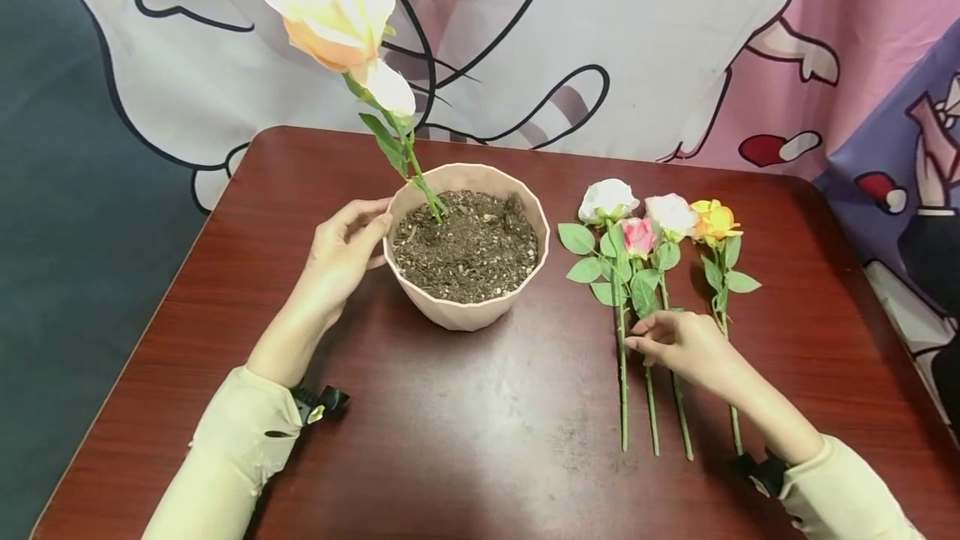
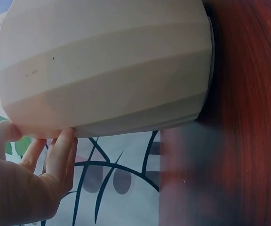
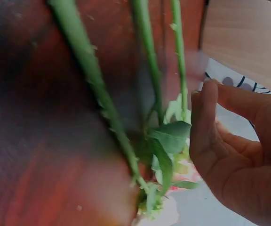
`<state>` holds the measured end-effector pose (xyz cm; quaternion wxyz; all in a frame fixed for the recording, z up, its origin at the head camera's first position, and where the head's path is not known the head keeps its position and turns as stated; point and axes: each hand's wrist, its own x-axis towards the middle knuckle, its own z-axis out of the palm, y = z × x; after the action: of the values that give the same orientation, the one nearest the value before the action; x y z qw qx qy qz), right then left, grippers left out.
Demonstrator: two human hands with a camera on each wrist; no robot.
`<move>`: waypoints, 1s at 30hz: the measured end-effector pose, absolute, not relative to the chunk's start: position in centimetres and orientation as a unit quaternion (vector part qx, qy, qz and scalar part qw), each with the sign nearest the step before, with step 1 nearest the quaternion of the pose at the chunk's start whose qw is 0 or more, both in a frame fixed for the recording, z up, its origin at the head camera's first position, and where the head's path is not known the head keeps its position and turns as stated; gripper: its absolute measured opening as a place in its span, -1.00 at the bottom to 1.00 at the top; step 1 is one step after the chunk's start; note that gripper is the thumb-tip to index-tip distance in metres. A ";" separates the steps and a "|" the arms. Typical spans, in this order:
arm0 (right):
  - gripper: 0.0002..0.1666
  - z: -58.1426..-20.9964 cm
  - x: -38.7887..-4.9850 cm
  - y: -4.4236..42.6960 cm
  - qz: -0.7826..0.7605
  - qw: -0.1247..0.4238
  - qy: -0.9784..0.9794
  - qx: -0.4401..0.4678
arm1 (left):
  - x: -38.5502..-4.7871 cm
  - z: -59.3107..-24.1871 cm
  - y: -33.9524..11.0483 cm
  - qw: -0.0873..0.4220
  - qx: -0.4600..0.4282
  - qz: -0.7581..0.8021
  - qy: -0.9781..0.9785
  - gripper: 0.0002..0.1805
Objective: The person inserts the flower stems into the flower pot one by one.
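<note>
Five rose stems [image 1: 623,398], one pot [image 1: 457,317], one table [image 1: 465,407], two hands [image 1: 337,252], two sleeves [image 1: 232,440].

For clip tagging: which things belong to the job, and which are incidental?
Job:
- faceted pale-pink pot of brown soil
- tilted peach rose in it
- four green-stemmed roses, white, pink and yellow

Incidental:
- glossy red-brown table
- cartoon-printed cloth backdrop
- black wrist devices

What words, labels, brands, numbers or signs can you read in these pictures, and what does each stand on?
None: no readable text shows in any view.
Pot: a few small dark marks on its wall, too small to make out as writing.
Backdrop: cartoon drawings, no lettering that I can see.
Left wrist device: too small to tell whether it bears any marking.
</note>
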<state>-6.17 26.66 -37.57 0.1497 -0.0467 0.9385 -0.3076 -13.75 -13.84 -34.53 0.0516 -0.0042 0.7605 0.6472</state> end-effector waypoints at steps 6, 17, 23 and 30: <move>-0.60 -38.6 -6.3 26.4 -0.366 0.211 0.906 -0.011 | -13.7 -34.4 -13.9 0.048 -0.008 0.648 0.760 -0.61; -0.67 -40.0 -6.7 26.5 -0.389 0.244 0.888 0.013 | -13.7 -34.7 -13.7 0.053 -0.008 0.650 0.758 -0.62; -0.74 -40.6 -7.0 27.1 -0.417 0.271 0.867 -0.012 | -13.7 -34.8 -13.6 0.052 -0.007 0.656 0.753 -0.62; -0.76 -40.7 -7.4 27.3 -0.427 0.288 0.857 -0.027 | -13.7 -34.7 -13.8 0.052 -0.011 0.658 0.751 -0.62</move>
<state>-7.36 27.27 -40.70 0.2876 -0.0273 0.8569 -0.4268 -13.70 -13.77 -34.66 0.0516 -0.0108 0.7514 0.6577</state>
